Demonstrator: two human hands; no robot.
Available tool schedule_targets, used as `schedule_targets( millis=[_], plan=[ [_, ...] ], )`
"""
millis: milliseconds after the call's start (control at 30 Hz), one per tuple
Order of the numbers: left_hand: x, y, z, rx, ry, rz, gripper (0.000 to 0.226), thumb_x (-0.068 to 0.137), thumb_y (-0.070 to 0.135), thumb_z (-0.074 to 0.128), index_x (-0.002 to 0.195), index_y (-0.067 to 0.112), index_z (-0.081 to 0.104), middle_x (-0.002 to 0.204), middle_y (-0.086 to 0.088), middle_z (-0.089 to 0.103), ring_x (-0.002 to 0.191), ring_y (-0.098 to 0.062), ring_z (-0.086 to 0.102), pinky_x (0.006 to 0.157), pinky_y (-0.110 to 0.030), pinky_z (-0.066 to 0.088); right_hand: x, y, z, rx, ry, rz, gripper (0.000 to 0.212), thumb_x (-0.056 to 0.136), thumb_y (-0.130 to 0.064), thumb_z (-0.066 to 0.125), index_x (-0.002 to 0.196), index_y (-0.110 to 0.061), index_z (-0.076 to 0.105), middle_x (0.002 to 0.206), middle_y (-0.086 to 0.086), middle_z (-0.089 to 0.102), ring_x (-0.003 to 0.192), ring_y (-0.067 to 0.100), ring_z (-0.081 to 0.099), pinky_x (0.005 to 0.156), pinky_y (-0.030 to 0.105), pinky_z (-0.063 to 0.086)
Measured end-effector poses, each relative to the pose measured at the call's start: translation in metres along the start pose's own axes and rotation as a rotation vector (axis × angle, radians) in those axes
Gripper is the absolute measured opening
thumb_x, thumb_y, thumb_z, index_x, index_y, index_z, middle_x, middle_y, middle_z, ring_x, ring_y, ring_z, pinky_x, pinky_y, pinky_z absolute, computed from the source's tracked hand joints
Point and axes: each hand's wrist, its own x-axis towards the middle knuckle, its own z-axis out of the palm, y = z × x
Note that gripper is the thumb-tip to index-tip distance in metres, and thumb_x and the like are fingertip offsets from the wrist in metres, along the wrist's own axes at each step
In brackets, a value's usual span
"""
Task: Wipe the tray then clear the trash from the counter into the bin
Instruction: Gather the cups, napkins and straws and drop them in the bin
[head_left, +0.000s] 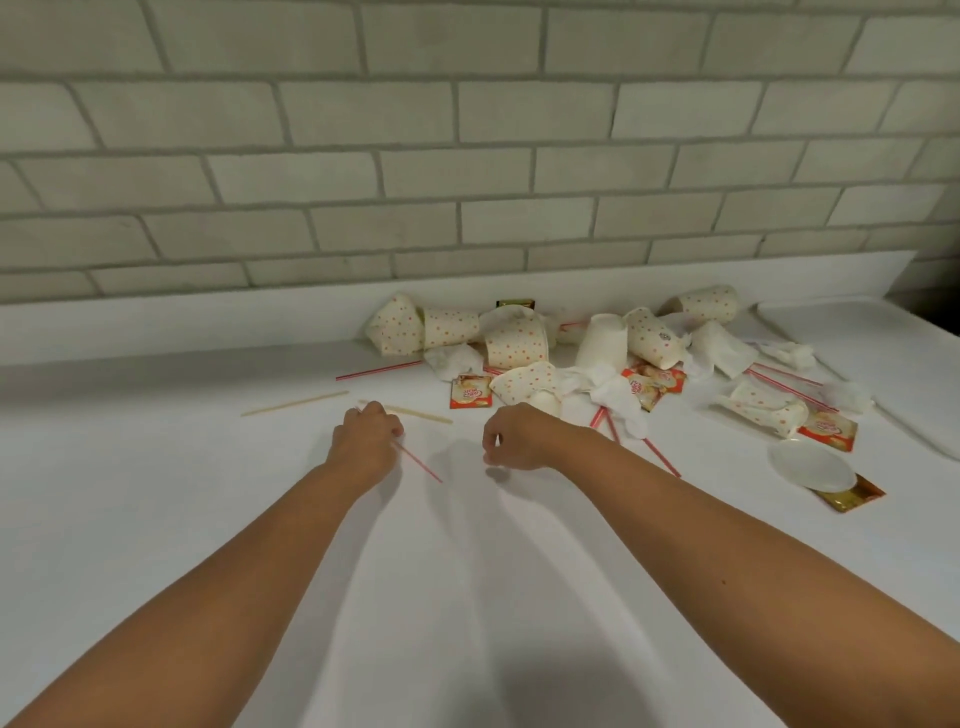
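My left hand (366, 439) is closed around a red striped straw (422, 464) that sticks out toward the lower right, just above the white counter (208, 493). My right hand (511, 439) hovers beside it with fingers curled in a pinch; nothing shows in it. Behind both hands lies a heap of trash: dotted paper cups (514, 343), crumpled napkins (618, 397), orange sachets (470, 392) and more straws (376, 370). Two wooden stir sticks (296, 404) lie left of the heap. The white tray (862, 332) sits at the far right.
A grey brick wall (467, 156) backs the counter. A white plastic lid (810, 465) rests on a gold sachet (857, 496) at the right. A squashed dotted cup (769, 410) lies near the tray's edge. No bin is in view.
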Motion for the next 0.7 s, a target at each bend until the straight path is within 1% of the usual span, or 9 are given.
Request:
schedule_targets(
  millis=[33,100,200,267,333,400,500,600,700],
  plan=[
    [0.003,-0.005,0.001,-0.020,0.009,-0.003,0.028,0.092,0.013,0.052,0.119,0.017,0.060,0.124,-0.006,0.048,0.116,-0.026,0.042,0.094,-0.032,0.038,0.008,-0.005,0.001,-0.012,0.034,-0.011,0.034,0.095,-0.027,0.052,0.120,-0.007,0.061,0.127,0.009,0.057,0.111,0.023,0.054,0.089,0.030,0.045],
    [0.008,-0.009,0.001,-0.070,0.030,-0.010,0.027,0.090,0.017,0.058,0.116,0.015,0.062,0.120,-0.006,0.051,0.114,-0.026,0.045,0.093,-0.032,0.041,0.026,-0.014,0.005,-0.027,0.086,-0.036,0.046,0.094,-0.036,0.051,0.129,-0.007,0.053,0.136,0.010,0.045,0.124,0.026,0.044,0.097,0.034,0.039],
    [0.014,-0.007,0.006,-0.161,0.053,-0.025,0.027,0.086,0.022,0.065,0.111,0.013,0.063,0.115,-0.008,0.053,0.111,-0.025,0.049,0.092,-0.034,0.043,0.050,-0.028,0.017,-0.041,0.107,-0.045,0.060,0.088,-0.043,0.059,0.132,-0.005,0.046,0.137,0.012,0.037,0.129,0.029,0.035,0.098,0.037,0.037],
    [0.018,-0.007,0.009,-0.233,0.069,-0.030,0.027,0.083,0.022,0.068,0.107,0.011,0.064,0.111,-0.008,0.055,0.107,-0.024,0.053,0.091,-0.035,0.045,0.065,-0.037,0.027,-0.081,0.115,-0.056,0.058,0.085,-0.042,0.061,0.127,-0.005,0.046,0.132,0.012,0.039,0.124,0.029,0.036,0.096,0.038,0.040],
    [0.023,-0.009,0.012,-0.312,0.075,-0.020,0.027,0.081,0.020,0.071,0.105,0.009,0.064,0.107,-0.008,0.056,0.102,-0.023,0.056,0.090,-0.036,0.046,0.079,-0.042,0.034,-0.095,0.146,-0.065,0.055,0.088,-0.038,0.059,0.130,-0.004,0.043,0.131,0.012,0.039,0.123,0.029,0.036,0.099,0.038,0.038],
    [0.027,-0.012,0.011,-0.377,0.073,0.011,0.028,0.078,0.015,0.072,0.104,0.008,0.063,0.101,-0.007,0.058,0.093,-0.022,0.057,0.084,-0.031,0.046,0.088,-0.045,0.035,-0.116,0.203,-0.069,0.049,0.093,-0.031,0.054,0.132,-0.004,0.042,0.132,0.013,0.041,0.123,0.028,0.037,0.101,0.036,0.036],
    [0.038,-0.027,0.005,-0.419,0.119,0.001,0.024,0.080,0.007,0.068,0.103,0.007,0.064,0.095,-0.006,0.058,0.079,-0.017,0.050,0.075,-0.023,0.039,0.100,-0.046,0.031,-0.243,0.252,-0.093,0.035,0.094,-0.015,0.049,0.128,-0.004,0.048,0.128,0.013,0.045,0.120,0.027,0.042,0.098,0.035,0.036],
    [0.054,-0.053,-0.001,-0.348,0.214,-0.066,0.022,0.082,0.002,0.062,0.103,0.006,0.067,0.103,-0.012,0.059,0.093,-0.025,0.056,0.085,-0.031,0.043,0.107,-0.046,0.024,-0.380,0.263,-0.126,0.032,0.090,-0.004,0.048,0.121,-0.004,0.055,0.122,0.012,0.052,0.115,0.026,0.049,0.097,0.035,0.038],
    [0.065,-0.080,-0.010,-0.140,0.256,-0.215,0.028,0.087,0.006,0.056,0.113,0.009,0.064,0.119,-0.014,0.054,0.113,-0.034,0.048,0.093,-0.038,0.042,0.114,-0.049,0.016,-0.408,0.249,-0.137,0.026,0.088,-0.003,0.051,0.113,-0.005,0.057,0.114,0.011,0.061,0.108,0.026,0.057,0.094,0.033,0.039]
  ],
)
